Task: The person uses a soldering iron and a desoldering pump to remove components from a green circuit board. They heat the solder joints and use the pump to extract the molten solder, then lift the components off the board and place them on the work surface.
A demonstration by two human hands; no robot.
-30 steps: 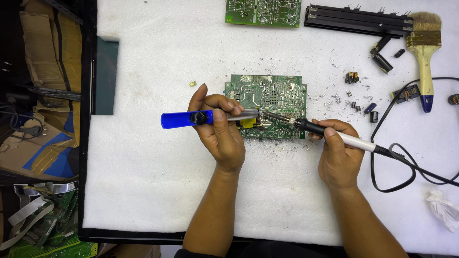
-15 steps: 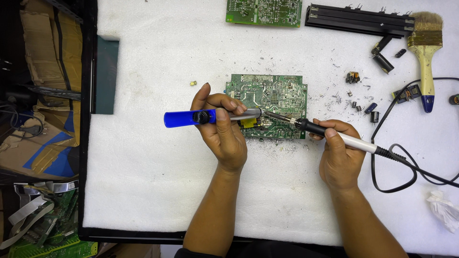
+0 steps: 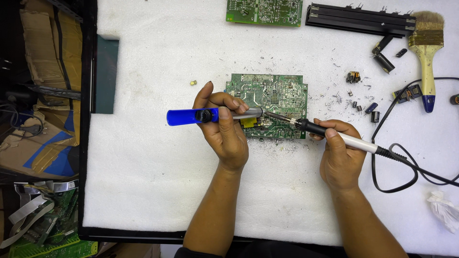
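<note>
A green circuit board [image 3: 279, 93] lies solder side up on the white foam mat [image 3: 158, 172]. My left hand [image 3: 224, 131] grips a blue and silver desoldering pump [image 3: 191, 116], held level with its tip over the board's lower left part. My right hand [image 3: 340, 153] holds a soldering iron [image 3: 330, 134] with a black grip and white handle. The iron's tip rests on the board close to the pump's nozzle. A black cord [image 3: 406, 167] runs from the iron to the right.
A second green board [image 3: 264, 10] and a black finned heat sink [image 3: 361, 19] lie at the far edge. A paint brush [image 3: 426, 52], loose capacitors [image 3: 382, 59] and metal scraps sit at right. A crumpled tissue [image 3: 442, 208] lies at lower right. Cardboard and cables fill the left floor.
The pump has shifted very slightly to the right toward the iron's tip. Both hands otherwise stay in place over the board.
</note>
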